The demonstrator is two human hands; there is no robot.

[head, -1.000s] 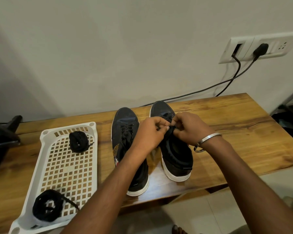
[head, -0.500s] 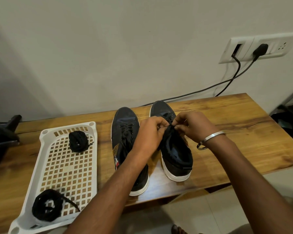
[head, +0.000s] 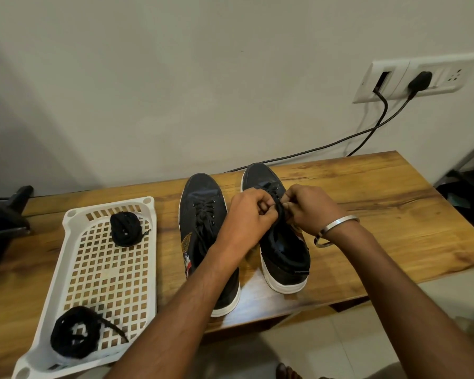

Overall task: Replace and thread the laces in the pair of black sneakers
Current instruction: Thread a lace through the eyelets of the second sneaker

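Head camera looks down on a wooden table that stands against a pale wall. At the left lies a white perforated tray. It holds two coiled black laces, one near its far end and one at its near end; I judge these are the spare laces. Beside the tray stands the left sneaker, with its lace crossed through the eyelets and lying loose. Next to it, not touching, stands the right sneaker.

Both hands meet over the tongue of the right sneaker. The left hand has its fingers curled, and finger and thumb pinch the lace. The right hand, with a metal bangle at the wrist, pinches the same lace from the other side. I think the step is to undo or pull out this old lace. The next move calls for a steady pull through the eyelets, one row after another, while the shoe is kept from sliding.

On the wall at the right, a switch plate carries two black cables that run down behind the table.
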